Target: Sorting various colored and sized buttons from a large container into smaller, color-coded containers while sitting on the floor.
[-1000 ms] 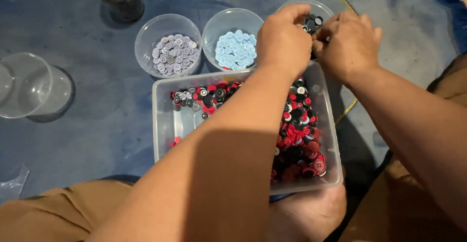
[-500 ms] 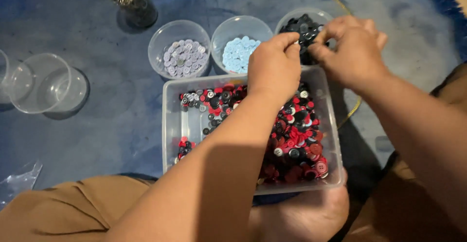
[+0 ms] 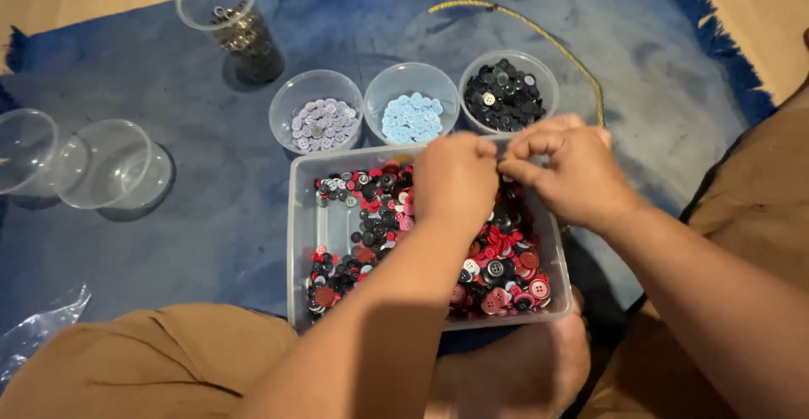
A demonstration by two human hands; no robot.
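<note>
My left hand [image 3: 455,183] and my right hand [image 3: 573,174] meet fingertip to fingertip over the far side of a clear rectangular bin [image 3: 297,242]. The bin holds mixed red, black and grey buttons [image 3: 371,217]. My right fingers are pinched together and nothing shows between them. My left fingers are curled under and hidden behind the back of the hand. Just beyond the bin stand three round clear cups: one of pale lilac buttons [image 3: 318,120], one of light blue buttons [image 3: 411,115], one of black buttons [image 3: 508,92].
Two empty clear cups [image 3: 109,162] sit at the left on the blue rug [image 3: 211,242]. A tall cup with dark metallic buttons [image 3: 234,27] stands at the back. A yellow cord [image 3: 539,31] curves behind the black cup. A clear plastic bag [image 3: 38,330] lies front left. My bare foot [image 3: 522,368] is under the bin.
Both hands have drawn back from over the cup of black buttons to the far side of the bin. The camera view has tilted, showing more of the rug's far end.
</note>
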